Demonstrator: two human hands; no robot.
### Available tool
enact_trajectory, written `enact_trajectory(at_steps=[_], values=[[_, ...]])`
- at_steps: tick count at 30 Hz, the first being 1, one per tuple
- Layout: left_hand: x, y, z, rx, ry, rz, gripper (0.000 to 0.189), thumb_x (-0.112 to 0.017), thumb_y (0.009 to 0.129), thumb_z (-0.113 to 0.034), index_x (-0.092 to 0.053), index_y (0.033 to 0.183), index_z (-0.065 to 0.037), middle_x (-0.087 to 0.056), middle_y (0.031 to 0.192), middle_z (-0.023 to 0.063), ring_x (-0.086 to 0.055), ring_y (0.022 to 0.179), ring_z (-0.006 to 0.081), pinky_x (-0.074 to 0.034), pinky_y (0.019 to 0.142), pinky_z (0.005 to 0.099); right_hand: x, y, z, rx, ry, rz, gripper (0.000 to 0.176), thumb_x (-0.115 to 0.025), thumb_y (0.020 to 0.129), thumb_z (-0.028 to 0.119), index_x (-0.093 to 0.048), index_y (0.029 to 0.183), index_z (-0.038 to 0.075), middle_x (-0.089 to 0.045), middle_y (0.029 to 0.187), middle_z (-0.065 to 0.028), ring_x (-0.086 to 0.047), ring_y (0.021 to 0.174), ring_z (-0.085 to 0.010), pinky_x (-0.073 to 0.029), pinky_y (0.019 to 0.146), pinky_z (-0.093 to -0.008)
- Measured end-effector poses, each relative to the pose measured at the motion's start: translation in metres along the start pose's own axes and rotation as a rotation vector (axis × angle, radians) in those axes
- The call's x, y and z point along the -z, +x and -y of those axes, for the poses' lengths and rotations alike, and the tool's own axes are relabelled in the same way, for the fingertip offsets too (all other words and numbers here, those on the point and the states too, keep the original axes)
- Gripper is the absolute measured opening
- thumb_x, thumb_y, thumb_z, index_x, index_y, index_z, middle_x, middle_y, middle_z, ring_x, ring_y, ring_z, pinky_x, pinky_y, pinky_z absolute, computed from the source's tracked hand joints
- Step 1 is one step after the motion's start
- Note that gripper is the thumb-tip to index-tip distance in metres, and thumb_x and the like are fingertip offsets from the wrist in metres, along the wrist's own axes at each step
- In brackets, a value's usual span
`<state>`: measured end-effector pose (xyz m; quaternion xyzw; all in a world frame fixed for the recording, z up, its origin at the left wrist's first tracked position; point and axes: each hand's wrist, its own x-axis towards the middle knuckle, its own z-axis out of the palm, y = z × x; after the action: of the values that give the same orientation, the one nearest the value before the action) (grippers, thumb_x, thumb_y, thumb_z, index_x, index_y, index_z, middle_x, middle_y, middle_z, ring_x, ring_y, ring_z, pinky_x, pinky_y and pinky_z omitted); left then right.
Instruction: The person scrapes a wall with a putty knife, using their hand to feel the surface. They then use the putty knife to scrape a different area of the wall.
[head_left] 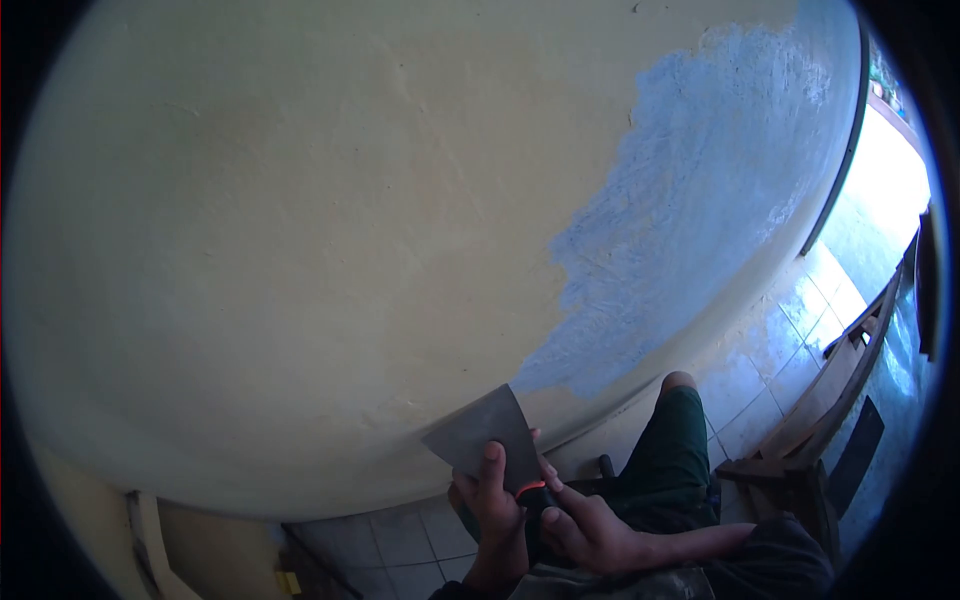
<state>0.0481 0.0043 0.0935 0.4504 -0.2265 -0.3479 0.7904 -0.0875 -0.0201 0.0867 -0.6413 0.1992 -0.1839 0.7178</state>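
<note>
A wide grey scraper blade (487, 432) with an orange and black handle is held low in front of the wall. My left hand (492, 505) grips the blade, its thumb flat on the near face. My right hand (590, 530) is closed round the black handle, just right of my left hand. Behind the tool rises a cream wall (330, 250). Its right part bears a rough bluish-white patch (690, 210) with an uneven edge, whose lower end comes close to the blade's corner.
My bent knee (679, 381) is right of the hands, near the wall's base. Wooden furniture (800, 465) stands on the tiled floor (745, 385) at the right. A bright opening lies beyond the wall's right edge. At the lower left is a wooden frame (150, 545).
</note>
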Motion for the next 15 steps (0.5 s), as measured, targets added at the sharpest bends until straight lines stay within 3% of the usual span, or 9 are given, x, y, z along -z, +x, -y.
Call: enact_trajectory(at_steps=[5, 7, 10, 11, 15], values=[[-0.007, -0.001, 0.008, 0.003, -0.067, -0.087, 0.042, -0.052, 0.093, -0.026, -0.05, 0.099, 0.015, -0.062, 0.08, 0.024, -0.06, 0.049, 0.0285, -0.051, 0.045, 0.0376, 0.011, 0.0, -0.017, -0.001, -0.071, 0.049, 0.058, -0.036, 0.099, 0.029, -0.016, 0.143, -0.004, -0.054, 0.066, -0.0029, -0.053, 0.059, -0.0106, -0.046, 0.059, -0.0266], [-0.001, 0.004, 0.003, -0.013, -0.083, -0.013, 0.04, -0.052, 0.093, -0.025, -0.049, 0.102, 0.015, -0.062, 0.085, 0.025, -0.06, 0.05, 0.029, -0.052, 0.045, 0.0386, 0.002, 0.002, -0.017, 0.009, -0.078, 0.034, 0.059, -0.036, 0.099, 0.03, -0.016, 0.143, -0.004, -0.055, 0.066, -0.0028, -0.053, 0.059, -0.0108, -0.046, 0.059, -0.0265], [0.008, 0.002, 0.007, 0.027, -0.096, 0.016, 0.038, -0.053, 0.092, -0.023, -0.047, 0.105, 0.013, -0.061, 0.091, 0.0262, -0.061, 0.052, 0.0295, -0.052, 0.046, 0.0397, -0.001, 0.002, -0.004, -0.002, -0.049, -0.065, 0.049, -0.044, 0.095, 0.026, -0.034, 0.134, -0.002, -0.06, 0.071, -0.0265, -0.063, 0.071, -0.0443, -0.049, 0.063, -0.0431], [0.01, 0.002, 0.008, 0.043, -0.099, 0.018, 0.038, -0.053, 0.092, -0.022, -0.047, 0.106, 0.013, -0.061, 0.093, 0.0265, -0.061, 0.053, 0.0297, -0.052, 0.046, 0.04, 0.001, 0.001, -0.003, -0.011, -0.066, -0.051, 0.049, -0.044, 0.095, 0.026, -0.033, 0.134, -0.002, -0.06, 0.071, -0.0264, -0.063, 0.071, -0.0441, -0.049, 0.063, -0.0426], [-0.002, 0.004, 0.012, -0.014, -0.04, -0.024, 0.045, -0.05, 0.093, -0.029, -0.046, 0.1, 0.015, -0.059, 0.074, 0.0241, -0.057, 0.043, 0.0273, -0.05, 0.04, 0.0379, 0.008, 0.002, 0.0, -0.032, -0.097, -0.041, 0.051, -0.044, 0.095, 0.025, -0.031, 0.137, -0.002, -0.059, 0.07, -0.0259, -0.063, 0.07, -0.0428, -0.049, 0.063, -0.0404]])
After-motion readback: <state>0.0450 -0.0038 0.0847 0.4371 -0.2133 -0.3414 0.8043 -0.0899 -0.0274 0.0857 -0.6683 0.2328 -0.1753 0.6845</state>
